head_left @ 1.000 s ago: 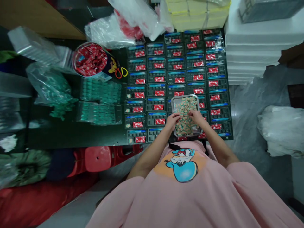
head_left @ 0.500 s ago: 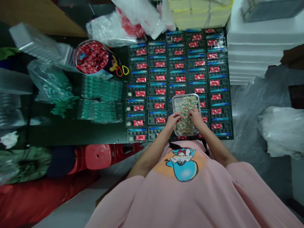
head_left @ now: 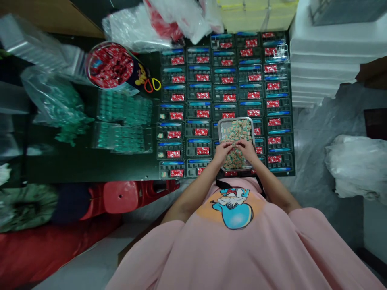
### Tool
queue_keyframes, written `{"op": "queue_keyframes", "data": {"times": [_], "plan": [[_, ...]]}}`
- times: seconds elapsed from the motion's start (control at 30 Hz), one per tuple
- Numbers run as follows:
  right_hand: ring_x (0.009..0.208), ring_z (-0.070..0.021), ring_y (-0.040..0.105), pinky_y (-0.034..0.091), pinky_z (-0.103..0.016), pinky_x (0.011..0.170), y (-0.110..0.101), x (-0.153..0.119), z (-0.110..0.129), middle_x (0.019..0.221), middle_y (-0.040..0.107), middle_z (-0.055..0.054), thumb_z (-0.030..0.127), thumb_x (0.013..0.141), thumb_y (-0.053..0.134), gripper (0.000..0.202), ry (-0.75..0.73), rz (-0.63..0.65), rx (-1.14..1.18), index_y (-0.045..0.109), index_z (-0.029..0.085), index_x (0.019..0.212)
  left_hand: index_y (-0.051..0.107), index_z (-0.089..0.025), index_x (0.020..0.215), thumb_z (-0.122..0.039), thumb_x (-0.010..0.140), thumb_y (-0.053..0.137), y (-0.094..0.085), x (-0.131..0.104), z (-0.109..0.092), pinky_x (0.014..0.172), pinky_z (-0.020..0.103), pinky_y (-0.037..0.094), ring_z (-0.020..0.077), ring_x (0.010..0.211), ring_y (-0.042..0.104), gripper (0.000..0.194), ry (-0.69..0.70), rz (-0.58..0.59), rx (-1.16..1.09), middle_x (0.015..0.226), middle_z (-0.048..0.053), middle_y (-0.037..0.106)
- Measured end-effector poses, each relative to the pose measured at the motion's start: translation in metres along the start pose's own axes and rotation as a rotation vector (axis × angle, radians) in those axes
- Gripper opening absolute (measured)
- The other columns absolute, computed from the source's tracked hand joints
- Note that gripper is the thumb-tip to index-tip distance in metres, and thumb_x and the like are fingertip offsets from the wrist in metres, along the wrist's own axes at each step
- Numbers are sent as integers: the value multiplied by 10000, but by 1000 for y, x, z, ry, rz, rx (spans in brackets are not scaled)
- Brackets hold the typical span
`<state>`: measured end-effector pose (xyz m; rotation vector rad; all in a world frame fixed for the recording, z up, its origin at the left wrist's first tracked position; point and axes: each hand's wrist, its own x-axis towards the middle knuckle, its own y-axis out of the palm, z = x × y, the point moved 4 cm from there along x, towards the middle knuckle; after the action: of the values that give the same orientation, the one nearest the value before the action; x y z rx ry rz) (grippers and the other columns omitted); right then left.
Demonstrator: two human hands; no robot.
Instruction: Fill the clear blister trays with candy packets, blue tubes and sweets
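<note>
A clear plastic tray [head_left: 219, 128] lies close to my body, on top of the rows of packs. Small tan-and-green pieces [head_left: 242, 128] are heaped in it. Over its left half, my left hand [head_left: 223, 150] is closed with thumb and fingertips pinched together. My right hand [head_left: 246, 150] reaches in from the right, its fingers also pinched. Both sets of fingertips nearly meet above the pieces; whatever they hold is too small to make out. Around the tray are black compartment packs [head_left: 198, 147], each with a blue pen and a red patterned packet.
Left of the packs stand a tub of red packets [head_left: 111, 66], orange-and-yellow-handled scissors [head_left: 152, 84] and bagged green pieces [head_left: 121, 137]. Clear plastic bags [head_left: 136, 30] lie at the back. White stacked sheets [head_left: 323, 60] rise on the right. A red stool [head_left: 121, 197] is below the table edge.
My right hand has moved left toward my left hand, so the fingertips now nearly meet over the tray. The whole view has shifted slightly.
</note>
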<state>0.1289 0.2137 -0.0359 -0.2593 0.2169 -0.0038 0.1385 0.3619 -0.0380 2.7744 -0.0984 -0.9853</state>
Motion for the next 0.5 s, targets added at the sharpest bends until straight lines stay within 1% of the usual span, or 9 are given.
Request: {"op": "queue_keyframes", "data": {"times": [0.07, 0.17, 0.27, 0.37, 0.43, 0.5], "plan": [[832, -176, 602, 479, -319, 817, 1, -1, 0, 864, 674, -41, 311, 789, 576, 185, -12, 0, -35, 687, 185, 867, 718, -159, 809, -251, 617, 765, 1, -1, 0, 632, 243, 441, 145, 696, 623, 218, 1, 22, 11, 755, 37, 696], [802, -173, 598, 482, -309, 790, 3, -2, 1, 846, 668, -35, 295, 787, 578, 168, -9, -3, -68, 680, 190, 870, 728, -153, 823, -247, 607, 773, -1, -3, -3, 672, 261, 456, 147, 702, 617, 240, 42, 31, 55, 752, 37, 696], [783, -173, 598, 480, -304, 776, 5, 1, 6, 833, 669, -32, 292, 796, 586, 150, -57, 16, -99, 674, 190, 861, 727, -150, 790, -214, 588, 774, -3, -4, -7, 701, 271, 459, 140, 688, 605, 217, 104, 10, 83, 733, 28, 687], [800, -173, 608, 477, -295, 777, 1, 8, 10, 859, 678, -38, 266, 824, 574, 144, -105, 46, -139, 676, 183, 885, 716, -149, 769, -215, 587, 771, -7, -3, -9, 701, 271, 457, 134, 676, 600, 201, 122, -25, 57, 717, 21, 675], [829, -178, 611, 471, -296, 796, -5, 14, 9, 896, 683, -49, 235, 835, 575, 144, -103, 48, -248, 679, 178, 917, 703, -152, 772, -226, 577, 776, -12, -1, -8, 694, 269, 454, 129, 666, 596, 221, 102, -57, 12, 715, 13, 666], [863, -189, 606, 460, -306, 824, -9, 17, 7, 935, 682, -64, 209, 842, 583, 145, -86, 71, -422, 686, 175, 938, 691, -156, 783, -244, 557, 790, -18, 1, -6, 686, 266, 449, 126, 666, 595, 262, 78, -82, -31, 740, 11, 665]]}}
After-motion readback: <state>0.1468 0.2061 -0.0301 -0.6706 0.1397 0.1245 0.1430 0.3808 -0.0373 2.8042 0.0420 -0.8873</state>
